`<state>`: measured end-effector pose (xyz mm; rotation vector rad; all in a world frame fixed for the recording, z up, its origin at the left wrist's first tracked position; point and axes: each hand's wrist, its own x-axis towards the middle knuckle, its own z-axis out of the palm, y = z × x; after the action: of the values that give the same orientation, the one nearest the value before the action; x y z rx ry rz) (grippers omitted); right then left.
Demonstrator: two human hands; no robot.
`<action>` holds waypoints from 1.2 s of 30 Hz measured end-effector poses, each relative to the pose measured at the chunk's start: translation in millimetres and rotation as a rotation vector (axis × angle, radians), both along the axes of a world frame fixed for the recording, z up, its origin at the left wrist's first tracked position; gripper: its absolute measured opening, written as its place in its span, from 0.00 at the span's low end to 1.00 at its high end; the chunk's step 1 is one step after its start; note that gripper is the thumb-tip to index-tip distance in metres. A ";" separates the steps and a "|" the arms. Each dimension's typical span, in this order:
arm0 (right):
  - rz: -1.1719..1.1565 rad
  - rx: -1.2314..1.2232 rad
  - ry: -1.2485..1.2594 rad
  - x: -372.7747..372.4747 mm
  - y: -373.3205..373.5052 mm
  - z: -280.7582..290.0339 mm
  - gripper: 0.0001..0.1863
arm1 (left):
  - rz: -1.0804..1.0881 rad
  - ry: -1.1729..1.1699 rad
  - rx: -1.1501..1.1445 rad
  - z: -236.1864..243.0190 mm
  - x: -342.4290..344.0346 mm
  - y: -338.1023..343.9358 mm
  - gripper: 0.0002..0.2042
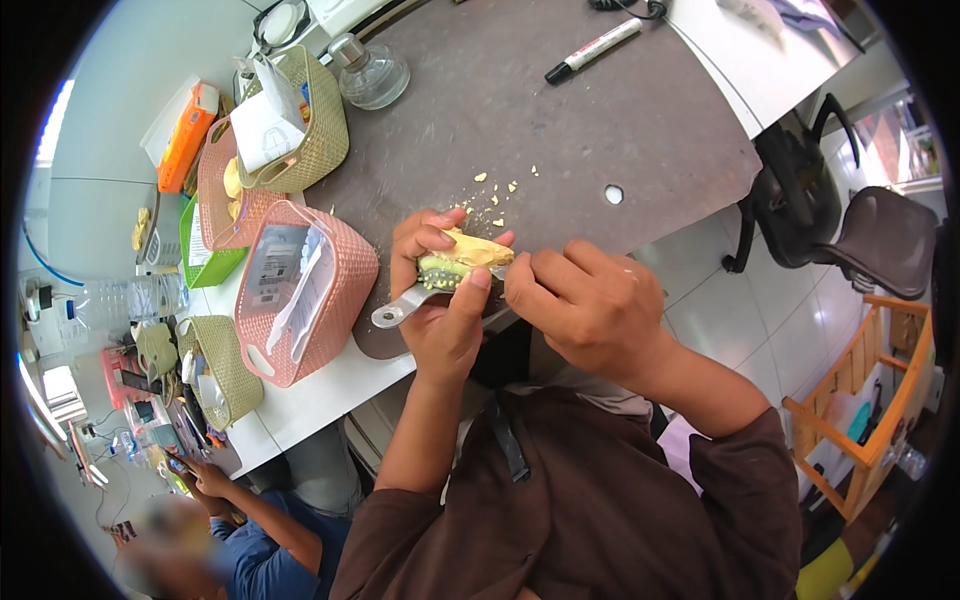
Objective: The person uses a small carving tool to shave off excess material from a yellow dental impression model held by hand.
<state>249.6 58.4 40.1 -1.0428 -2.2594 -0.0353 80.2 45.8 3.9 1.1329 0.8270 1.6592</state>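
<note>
Near the mat's front edge, my left hand [440, 320] grips a yellow, rough-surfaced piece [470, 250] with a green, white-studded part [442, 270] beneath it. A flat metal piece with a hole at its end [398, 308] juts out leftward from this grip. My right hand [590, 310] is closed at the right end of the yellow piece, its fingertips beside a small silvery bit; what exactly they pinch is hidden. Pale yellow crumbs [498, 200] lie scattered on the grey mat [540, 140] just beyond my hands.
Pink [338, 290], olive [320, 140] and green [208, 258] baskets line the left. A glass jar [372, 82] and marker [593, 52] lie farther back. A black chair [800, 200] and wooden rack [850, 440] stand right. A co-worker in blue [280, 540] sits lower left.
</note>
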 end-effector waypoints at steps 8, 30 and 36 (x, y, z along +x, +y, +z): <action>-0.044 -0.048 0.103 -8.7 -2.9 -11.2 0.09 | 0.020 0.030 0.008 -0.5 -1.1 -0.7 0.17; -0.030 -0.254 0.248 -11.7 -4.6 -11.0 0.09 | 0.034 0.028 0.008 -1.4 -0.4 -0.6 0.18; -0.023 -0.294 0.265 -11.8 -4.0 -11.2 0.09 | 0.044 0.032 0.004 -0.9 0.5 -0.8 0.18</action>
<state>237.7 54.4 28.9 -1.1485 -2.0485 0.4138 80.7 45.0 3.0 1.1546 0.8748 1.6831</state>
